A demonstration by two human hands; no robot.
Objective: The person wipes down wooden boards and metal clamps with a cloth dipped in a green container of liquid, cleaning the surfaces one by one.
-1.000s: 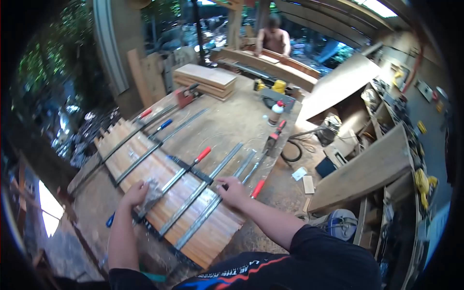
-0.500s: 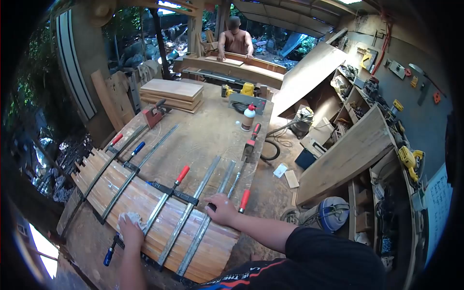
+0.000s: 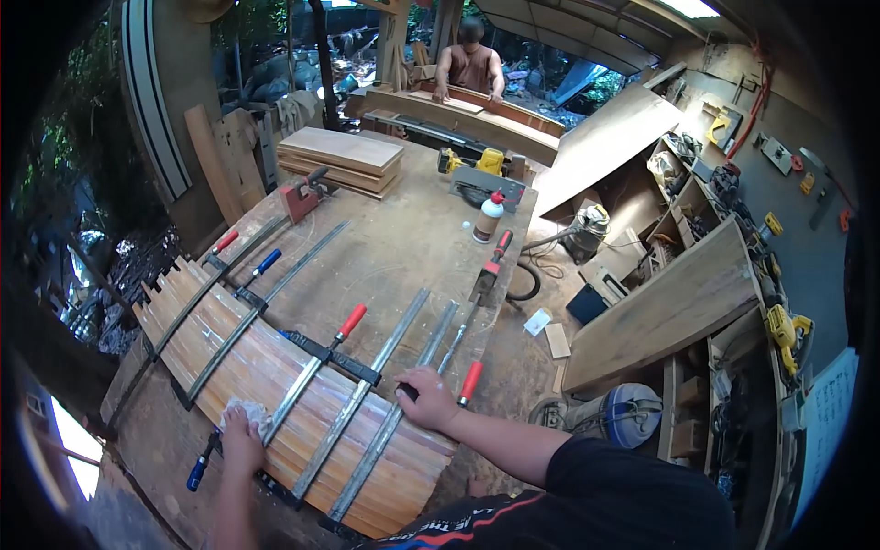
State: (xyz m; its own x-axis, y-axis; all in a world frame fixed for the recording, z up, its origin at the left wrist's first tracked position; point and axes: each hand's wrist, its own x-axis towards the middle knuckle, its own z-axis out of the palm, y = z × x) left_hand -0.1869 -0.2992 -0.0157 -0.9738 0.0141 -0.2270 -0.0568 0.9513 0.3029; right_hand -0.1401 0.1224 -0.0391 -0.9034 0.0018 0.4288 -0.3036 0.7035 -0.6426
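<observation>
A panel of glued wood strips (image 3: 289,378) lies across the near side of the workbench, held by several bar clamps. My left hand (image 3: 242,446) presses a crumpled white rag (image 3: 249,415) onto the panel's near edge, beside a blue clamp handle (image 3: 197,471). At the panel's far right edge, my right hand (image 3: 431,400) is closed round the dark end of a bar clamp (image 3: 371,458). A red clamp handle (image 3: 470,381) stands just right of that hand. Another red handle (image 3: 351,322) rises from the middle clamp.
On the workbench (image 3: 367,243) are stacked boards (image 3: 339,154), a glue bottle (image 3: 489,220), a yellow circular saw (image 3: 481,172) and a red clamp (image 3: 298,197). Another person (image 3: 470,71) handles boards beyond it. Shelves with tools and a leaning plywood sheet (image 3: 605,137) stand right.
The view has shifted slightly, so the bench's far side sits further right. Both hands keep nearly the same places on the panel, the rag still under my left hand.
</observation>
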